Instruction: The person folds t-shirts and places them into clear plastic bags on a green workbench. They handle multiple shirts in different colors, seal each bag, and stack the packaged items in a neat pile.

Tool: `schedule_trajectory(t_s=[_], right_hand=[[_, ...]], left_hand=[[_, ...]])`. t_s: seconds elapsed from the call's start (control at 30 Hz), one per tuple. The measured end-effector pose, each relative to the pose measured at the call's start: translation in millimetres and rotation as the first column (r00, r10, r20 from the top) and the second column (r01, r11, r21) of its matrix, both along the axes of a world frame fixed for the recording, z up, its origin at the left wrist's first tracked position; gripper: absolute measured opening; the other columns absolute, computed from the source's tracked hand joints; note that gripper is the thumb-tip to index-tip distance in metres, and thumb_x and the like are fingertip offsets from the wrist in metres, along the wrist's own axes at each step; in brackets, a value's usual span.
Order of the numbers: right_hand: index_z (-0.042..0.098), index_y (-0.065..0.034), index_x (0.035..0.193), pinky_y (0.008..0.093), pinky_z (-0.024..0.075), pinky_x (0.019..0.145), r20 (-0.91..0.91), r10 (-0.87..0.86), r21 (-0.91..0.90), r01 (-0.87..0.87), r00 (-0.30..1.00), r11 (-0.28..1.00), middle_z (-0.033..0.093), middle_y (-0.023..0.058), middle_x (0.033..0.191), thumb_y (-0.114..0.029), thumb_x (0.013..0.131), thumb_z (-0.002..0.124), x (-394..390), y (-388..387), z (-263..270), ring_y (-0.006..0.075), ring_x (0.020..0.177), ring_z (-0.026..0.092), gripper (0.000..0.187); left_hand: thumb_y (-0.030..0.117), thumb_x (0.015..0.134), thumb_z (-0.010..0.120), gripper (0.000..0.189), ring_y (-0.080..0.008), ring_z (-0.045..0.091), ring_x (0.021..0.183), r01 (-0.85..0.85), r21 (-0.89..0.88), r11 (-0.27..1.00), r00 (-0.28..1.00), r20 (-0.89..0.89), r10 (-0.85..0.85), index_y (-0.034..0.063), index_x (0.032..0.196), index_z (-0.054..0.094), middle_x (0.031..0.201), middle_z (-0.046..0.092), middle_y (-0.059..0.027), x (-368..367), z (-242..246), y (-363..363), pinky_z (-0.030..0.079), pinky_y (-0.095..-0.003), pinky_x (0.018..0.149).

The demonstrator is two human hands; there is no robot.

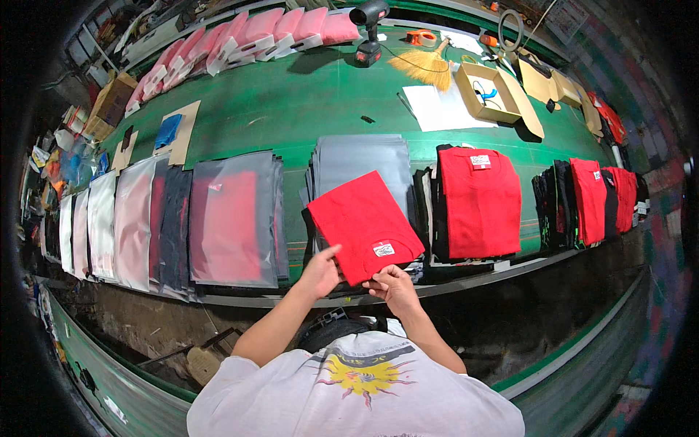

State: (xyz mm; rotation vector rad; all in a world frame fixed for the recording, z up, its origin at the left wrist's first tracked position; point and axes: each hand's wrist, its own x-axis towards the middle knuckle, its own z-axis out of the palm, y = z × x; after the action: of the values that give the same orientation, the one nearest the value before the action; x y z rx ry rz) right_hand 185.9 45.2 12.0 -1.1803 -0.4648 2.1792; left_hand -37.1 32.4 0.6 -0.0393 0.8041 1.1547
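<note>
A folded red T-shirt (366,218) is tilted in front of me, its round neckline and white label toward my right side. My left hand (323,273) holds its left edge, thumb on top of the cloth. At the near corner, the fingers of my right hand (392,287) pinch the fabric close below the neckline. Under and beyond the shirt lies a stack of grey translucent plastic bags (363,150), partly hidden. To the right, another folded red T-shirt (483,210) tops a pile of folded garments. Left of my hands are bagged red garments (232,218).
The green table (322,87) has a metal front edge (246,300). Pink packs (256,33) line the back, near a cordless tool (369,33). A straw hand broom (423,65), tape dispenser (420,37) and open cardboard box (489,95) are at back right. More folded garments (587,202) stand far right.
</note>
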Motion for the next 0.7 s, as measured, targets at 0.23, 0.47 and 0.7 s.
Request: schedule_trajectory(t_s=[0.23,0.47,0.7], right_hand=[[0.056,-0.0105,0.092,0.036,0.0589,0.065,0.05,-0.117,0.053,0.114,0.992,0.992,0.069,0.0085,0.09,-0.007,0.094,0.066,-14,-13,6,0.0272,0.079,0.074,0.01],[0.055,-0.0021,0.12,0.0434,0.0609,0.069,-0.144,-0.396,0.009,0.401,0.907,0.916,0.068,0.0192,0.114,-0.059,0.097,0.053,-10,-9,10,0.0344,0.092,0.072,0.062],[0.034,-0.0017,0.151,0.0457,0.0591,0.078,0.072,-0.267,0.246,0.242,0.961,0.938,0.067,0.0155,0.121,-0.023,0.095,0.064,12,34,32,0.028,0.105,0.068,0.067]], left_hand=[[0.0,0.093,0.062,0.031,-0.026,0.066,0.111,-0.022,-0.06,0.998,0.992,-0.122,0.015,-0.0014,0.124,0.058,0.124,0.066,-0.013,11,4,14,0.054,-0.0452,0.098],[-0.006,0.089,0.061,0.038,-0.0263,0.068,0.11,0.078,-0.023,0.997,0.987,-0.137,-0.081,-0.0002,0.127,0.057,0.124,0.066,-0.0127,-1,25,31,0.058,-0.0446,0.097],[-0.011,0.083,0.054,0.054,-0.0269,0.067,0.115,0.18,0.032,0.983,0.959,-0.23,-0.168,0.0009,0.136,0.052,0.13,0.063,-0.0139,-31,44,15,0.056,-0.0448,0.1]])
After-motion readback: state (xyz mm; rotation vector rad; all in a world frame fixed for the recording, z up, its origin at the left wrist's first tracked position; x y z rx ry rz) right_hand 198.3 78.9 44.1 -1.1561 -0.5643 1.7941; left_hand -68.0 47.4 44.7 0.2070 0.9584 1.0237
